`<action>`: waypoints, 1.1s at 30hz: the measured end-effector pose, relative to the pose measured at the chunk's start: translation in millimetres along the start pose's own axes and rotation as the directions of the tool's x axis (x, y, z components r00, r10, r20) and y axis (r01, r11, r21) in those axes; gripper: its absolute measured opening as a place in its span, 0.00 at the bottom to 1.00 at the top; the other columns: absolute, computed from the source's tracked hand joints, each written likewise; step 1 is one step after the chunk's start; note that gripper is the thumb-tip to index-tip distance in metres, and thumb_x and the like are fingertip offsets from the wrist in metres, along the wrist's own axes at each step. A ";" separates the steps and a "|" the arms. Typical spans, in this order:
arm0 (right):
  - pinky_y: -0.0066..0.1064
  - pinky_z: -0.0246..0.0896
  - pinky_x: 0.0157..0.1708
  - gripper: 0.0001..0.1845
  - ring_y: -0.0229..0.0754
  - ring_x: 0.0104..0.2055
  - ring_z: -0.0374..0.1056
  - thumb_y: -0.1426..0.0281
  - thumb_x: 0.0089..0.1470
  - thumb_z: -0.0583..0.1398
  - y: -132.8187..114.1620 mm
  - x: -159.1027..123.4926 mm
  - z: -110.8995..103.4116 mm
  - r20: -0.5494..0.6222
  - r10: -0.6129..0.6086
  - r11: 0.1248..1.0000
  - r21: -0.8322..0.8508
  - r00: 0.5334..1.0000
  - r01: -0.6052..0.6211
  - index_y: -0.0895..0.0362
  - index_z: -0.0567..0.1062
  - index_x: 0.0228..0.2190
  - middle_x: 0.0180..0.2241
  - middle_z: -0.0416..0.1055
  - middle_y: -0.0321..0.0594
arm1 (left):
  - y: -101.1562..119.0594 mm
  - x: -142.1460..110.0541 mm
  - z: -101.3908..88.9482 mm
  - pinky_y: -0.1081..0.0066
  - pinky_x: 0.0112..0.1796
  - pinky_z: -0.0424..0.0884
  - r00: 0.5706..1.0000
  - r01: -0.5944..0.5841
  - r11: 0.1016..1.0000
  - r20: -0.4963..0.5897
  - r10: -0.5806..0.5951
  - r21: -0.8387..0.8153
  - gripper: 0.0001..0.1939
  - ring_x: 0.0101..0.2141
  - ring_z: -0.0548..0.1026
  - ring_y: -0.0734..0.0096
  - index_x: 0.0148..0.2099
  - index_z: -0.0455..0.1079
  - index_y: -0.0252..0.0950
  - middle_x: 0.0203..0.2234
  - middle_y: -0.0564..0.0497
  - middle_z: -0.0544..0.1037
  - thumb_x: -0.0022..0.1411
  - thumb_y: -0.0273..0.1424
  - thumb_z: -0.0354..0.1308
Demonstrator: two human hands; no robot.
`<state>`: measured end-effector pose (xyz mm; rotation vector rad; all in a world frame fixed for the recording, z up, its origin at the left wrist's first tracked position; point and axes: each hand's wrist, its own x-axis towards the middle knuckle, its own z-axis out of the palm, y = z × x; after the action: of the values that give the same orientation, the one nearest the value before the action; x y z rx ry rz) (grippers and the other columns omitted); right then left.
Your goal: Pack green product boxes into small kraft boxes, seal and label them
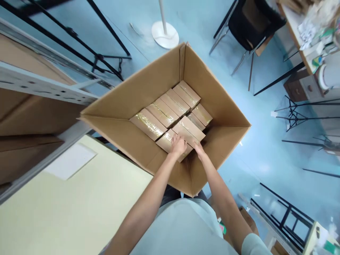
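Observation:
A large open cardboard carton [217, 92] stands in front of me, with several small taped cardboard boxes [160, 112] packed in rows inside. One small cardboard box [189, 129] sits higher than its neighbours, slightly tilted, between my hands. My left hand [179, 144] grips its near left side with bent fingers, above another taped box [166, 140]. At its near right corner, my right hand [198, 148] grips the edge; most of those fingers are hidden behind the box.
A pale yellow tabletop [79, 212] with a white sheet [70, 161] lies left of the carton, beside a metal shelf rack [39, 83] holding cartons. Beyond are a white round stand base [165, 34], a black chair [255, 23] and a cluttered desk [294, 21].

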<state>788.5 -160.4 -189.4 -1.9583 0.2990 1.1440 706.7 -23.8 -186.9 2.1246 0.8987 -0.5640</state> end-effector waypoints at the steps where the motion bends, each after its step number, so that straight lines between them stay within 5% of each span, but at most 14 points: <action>1: 0.42 0.44 0.81 0.50 0.47 0.84 0.50 0.47 0.68 0.64 -4.3 -15.1 -1.3 0.012 -0.001 1.000 0.000 1.000 0.001 0.56 0.60 0.80 0.80 0.59 0.47 | 3.6 -17.0 -4.2 0.41 0.77 0.55 0.998 -0.010 0.999 -0.069 0.007 -0.051 0.31 0.79 0.56 0.37 0.75 0.69 0.29 0.78 0.32 0.64 0.72 0.28 0.55; 5: 0.44 0.43 0.82 0.54 0.51 0.85 0.47 0.44 0.66 0.65 -18.2 -70.8 -14.5 0.083 -0.045 0.999 -0.009 0.996 0.046 0.62 0.60 0.79 0.82 0.49 0.52 | 8.5 -83.7 -24.0 0.42 0.73 0.66 0.937 -0.156 0.951 -0.345 0.057 -0.268 0.32 0.72 0.71 0.44 0.71 0.74 0.36 0.68 0.37 0.78 0.67 0.21 0.55; 9: 0.49 0.47 0.81 0.52 0.55 0.83 0.54 0.45 0.61 0.70 -36.0 -114.3 -22.4 0.220 -0.153 0.984 -0.061 0.963 0.170 0.59 0.68 0.76 0.80 0.57 0.54 | 15.1 -156.8 -45.2 0.47 0.67 0.75 0.839 -0.212 0.883 -0.542 -0.055 -0.418 0.31 0.62 0.81 0.51 0.67 0.77 0.40 0.61 0.41 0.83 0.66 0.19 0.52; 13: 0.52 0.52 0.80 0.45 0.58 0.80 0.61 0.45 0.59 0.71 -55.0 -156.5 -15.9 0.428 -0.243 0.941 -0.115 0.871 0.319 0.56 0.77 0.69 0.75 0.66 0.54 | 34.1 -237.0 -54.0 0.57 0.58 0.82 0.685 -0.241 0.820 -0.690 -0.236 -0.519 0.31 0.53 0.85 0.59 0.65 0.79 0.42 0.56 0.44 0.85 0.66 0.19 0.50; 19: 0.57 0.61 0.75 0.44 0.62 0.72 0.72 0.34 0.53 0.71 -66.6 -224.8 -15.1 0.675 -0.414 0.816 -0.021 0.610 0.577 0.54 0.85 0.57 0.66 0.78 0.55 | 54.6 -354.5 -33.7 0.62 0.54 0.83 0.404 -0.284 0.790 -0.815 -0.416 -0.544 0.32 0.49 0.86 0.65 0.64 0.80 0.46 0.55 0.48 0.86 0.66 0.18 0.49; 24: 0.58 0.67 0.72 0.40 0.62 0.68 0.75 0.34 0.56 0.69 -60.3 -293.9 -16.3 0.813 -0.426 0.709 0.027 0.397 0.705 0.52 0.86 0.54 0.62 0.82 0.54 | 52.2 -440.6 -5.4 0.65 0.50 0.85 0.186 -0.273 0.782 -0.829 -0.528 -0.560 0.33 0.48 0.86 0.66 0.65 0.79 0.46 0.58 0.47 0.85 0.65 0.17 0.50; 29: 0.57 0.70 0.70 0.32 0.60 0.66 0.77 0.40 0.62 0.69 -20.9 -381.4 -8.5 0.927 -0.335 0.604 0.073 0.169 0.794 0.49 0.86 0.55 0.62 0.82 0.51 | 49.8 -518.5 31.1 0.61 0.56 0.84 -0.090 -0.245 0.771 -0.778 -0.621 -0.588 0.34 0.50 0.86 0.65 0.66 0.79 0.47 0.57 0.47 0.85 0.66 0.17 0.50; 33: 0.56 0.71 0.70 0.28 0.59 0.68 0.76 0.45 0.67 0.67 35.7 -454.9 6.1 0.977 -0.214 0.499 0.132 -0.026 0.856 0.48 0.85 0.58 0.64 0.80 0.49 | 41.3 -595.6 76.7 0.60 0.57 0.84 -0.256 -0.249 0.747 -0.702 -0.665 -0.617 0.34 0.51 0.85 0.65 0.66 0.79 0.47 0.58 0.47 0.84 0.67 0.16 0.49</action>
<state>511.2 -265.4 157.5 -1.0521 -1.6264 1.5992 338.5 -351.5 158.6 1.2506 2.0351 1.5991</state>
